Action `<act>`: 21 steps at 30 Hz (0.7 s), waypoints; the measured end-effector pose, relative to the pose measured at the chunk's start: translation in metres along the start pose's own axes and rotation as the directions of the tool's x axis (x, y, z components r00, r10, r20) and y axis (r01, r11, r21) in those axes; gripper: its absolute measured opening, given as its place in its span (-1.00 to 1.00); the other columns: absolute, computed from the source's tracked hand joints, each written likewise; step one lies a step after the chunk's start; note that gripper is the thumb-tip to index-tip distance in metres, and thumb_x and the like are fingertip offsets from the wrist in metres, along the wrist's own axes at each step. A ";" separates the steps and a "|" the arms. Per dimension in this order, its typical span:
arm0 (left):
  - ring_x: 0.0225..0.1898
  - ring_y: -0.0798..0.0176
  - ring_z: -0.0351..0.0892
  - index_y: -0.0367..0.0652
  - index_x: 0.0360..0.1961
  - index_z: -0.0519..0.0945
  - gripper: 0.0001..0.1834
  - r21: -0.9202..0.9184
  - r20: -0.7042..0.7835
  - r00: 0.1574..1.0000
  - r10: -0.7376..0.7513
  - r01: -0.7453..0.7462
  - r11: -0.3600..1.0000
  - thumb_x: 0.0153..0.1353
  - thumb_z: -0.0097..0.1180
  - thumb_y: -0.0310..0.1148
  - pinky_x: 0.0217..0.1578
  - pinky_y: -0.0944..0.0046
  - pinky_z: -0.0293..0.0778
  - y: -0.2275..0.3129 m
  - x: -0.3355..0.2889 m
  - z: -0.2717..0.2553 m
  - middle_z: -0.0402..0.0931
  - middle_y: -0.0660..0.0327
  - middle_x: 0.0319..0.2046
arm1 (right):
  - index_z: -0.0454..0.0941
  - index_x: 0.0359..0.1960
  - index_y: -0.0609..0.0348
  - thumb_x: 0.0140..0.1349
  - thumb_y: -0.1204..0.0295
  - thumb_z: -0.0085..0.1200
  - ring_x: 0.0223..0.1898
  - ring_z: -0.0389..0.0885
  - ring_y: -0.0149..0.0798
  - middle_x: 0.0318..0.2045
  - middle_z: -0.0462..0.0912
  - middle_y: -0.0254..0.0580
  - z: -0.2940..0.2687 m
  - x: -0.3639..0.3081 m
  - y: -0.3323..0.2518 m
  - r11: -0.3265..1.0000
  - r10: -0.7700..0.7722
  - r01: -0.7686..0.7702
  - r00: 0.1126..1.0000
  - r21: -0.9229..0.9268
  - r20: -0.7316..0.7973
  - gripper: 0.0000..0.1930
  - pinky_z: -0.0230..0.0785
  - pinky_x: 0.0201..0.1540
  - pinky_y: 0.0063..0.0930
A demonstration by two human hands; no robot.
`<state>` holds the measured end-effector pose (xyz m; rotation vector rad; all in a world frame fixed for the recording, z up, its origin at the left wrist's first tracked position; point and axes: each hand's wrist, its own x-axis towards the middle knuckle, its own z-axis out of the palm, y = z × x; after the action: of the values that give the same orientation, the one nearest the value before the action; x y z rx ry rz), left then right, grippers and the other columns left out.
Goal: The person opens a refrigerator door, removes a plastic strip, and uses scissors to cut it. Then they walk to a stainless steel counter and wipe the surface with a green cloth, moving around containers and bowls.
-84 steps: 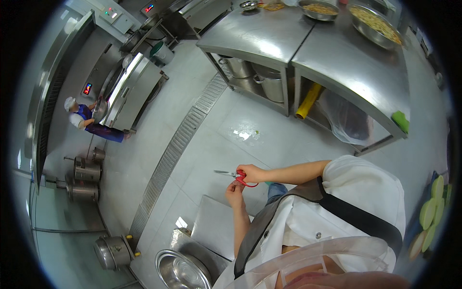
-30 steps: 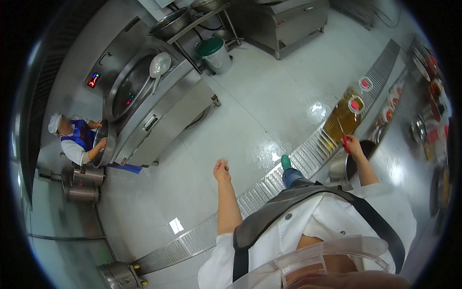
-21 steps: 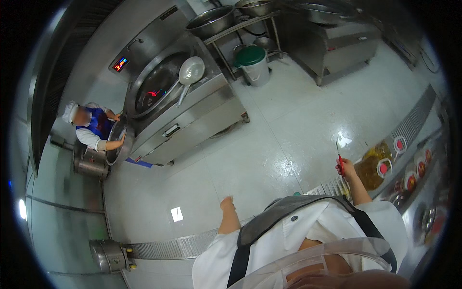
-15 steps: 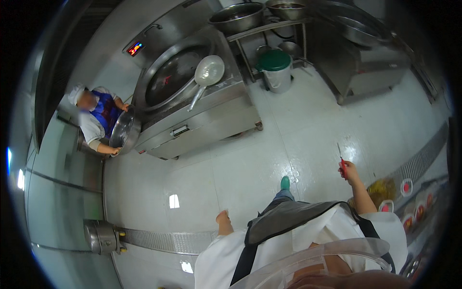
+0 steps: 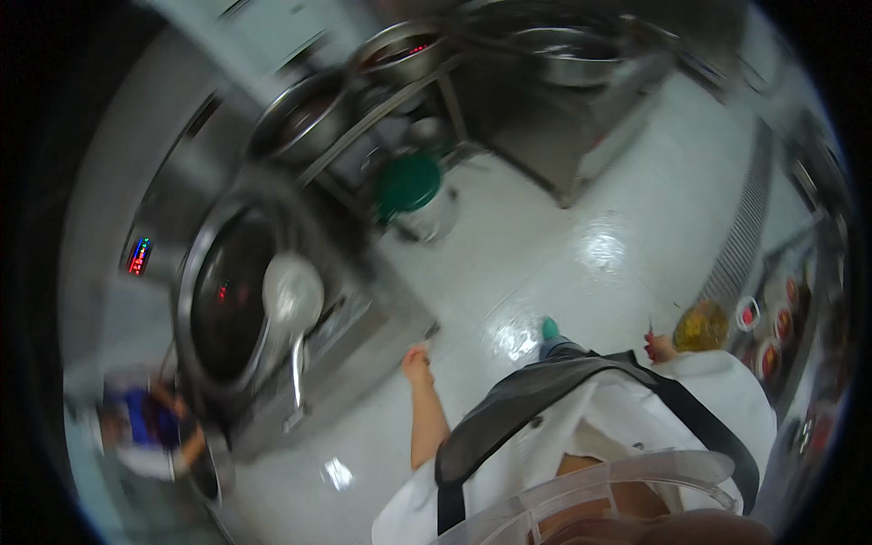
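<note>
My right hand (image 5: 662,349) is closed around the handle of a small red-handled knife (image 5: 649,336), its thin blade pointing away from me. Beside that hand lies a bag of yellowish stuff (image 5: 702,325). Out in front on the left, my left hand (image 5: 417,362) hangs in the air with nothing visible in it. Its fingers are loosely bent and somewhat blurred. The nearest thing to it is the steel wok stove (image 5: 363,336), which carries a large dark wok (image 5: 234,300) with a big long-handled ladle (image 5: 295,291) across its rim.
A co-worker (image 5: 150,427) in a blue apron stands far left by a steel basin (image 5: 211,463). Two metal basins top a rack, with a green-lidded bucket (image 5: 409,182) beneath. A steel counter (image 5: 581,145) stands beyond. Containers (image 5: 768,354) and a floor drain (image 5: 745,218) are at right.
My view has turned, so the stove, bucket and co-worker sit further left and the stove is closer. My left arm has swung forward; my right hand with the knife is drawn back nearer my body.
</note>
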<state>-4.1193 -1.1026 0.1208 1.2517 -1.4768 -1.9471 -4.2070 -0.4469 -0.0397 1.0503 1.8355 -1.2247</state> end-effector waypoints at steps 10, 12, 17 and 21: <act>-0.60 0.43 0.36 -0.19 -0.39 0.43 -0.93 -0.100 -0.018 0.992 -0.125 0.123 0.987 0.06 -0.01 -0.48 -0.68 0.50 0.21 0.062 0.113 0.144 0.45 0.28 -0.52 | 0.41 -0.76 0.24 -0.06 0.12 0.06 -0.84 0.33 -0.32 -0.80 0.43 -0.17 0.045 0.006 -0.236 0.995 -0.101 0.103 0.986 0.004 -0.130 -0.60 0.14 -0.82 -0.45; -0.61 0.42 0.37 -0.17 -0.38 0.43 -0.92 -0.191 -0.016 0.990 -0.137 0.132 0.973 0.06 -0.02 -0.46 -0.71 0.48 0.21 0.051 0.138 0.142 0.46 0.28 -0.53 | 0.37 -0.85 0.22 -0.05 0.13 0.05 -0.86 0.32 -0.32 -0.86 0.38 -0.19 0.053 -0.006 -0.324 0.944 -0.303 0.295 0.952 -0.149 -0.037 -0.57 0.16 -0.82 -0.47; -0.59 0.40 0.39 -0.10 -0.38 0.44 -0.92 -0.224 -0.153 0.960 -0.235 0.198 0.954 0.05 -0.02 -0.44 -0.68 0.46 0.26 0.058 0.146 0.157 0.46 0.30 -0.52 | 0.48 -0.68 0.27 -0.07 0.11 0.07 -0.81 0.36 -0.35 -0.76 0.48 -0.19 0.091 0.027 -0.467 0.886 -0.346 0.356 0.934 -0.295 0.088 -0.61 0.18 -0.76 -0.48; -0.54 0.41 0.39 -0.07 -0.41 0.46 -0.93 0.273 0.009 0.972 0.233 -0.226 0.935 0.02 0.01 -0.42 -0.65 0.48 0.27 0.035 0.191 0.121 0.45 0.32 -0.51 | 0.48 -0.59 0.26 -0.06 0.13 0.09 -0.79 0.34 -0.41 -0.73 0.47 -0.24 0.128 0.039 -0.537 0.879 -0.383 0.414 0.908 -0.235 0.168 -0.63 0.15 -0.78 -0.54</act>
<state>-4.3267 -1.1898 0.0784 1.1435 -1.8370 -1.6133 -4.6899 -0.6814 0.0943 0.4508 2.1181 -1.1912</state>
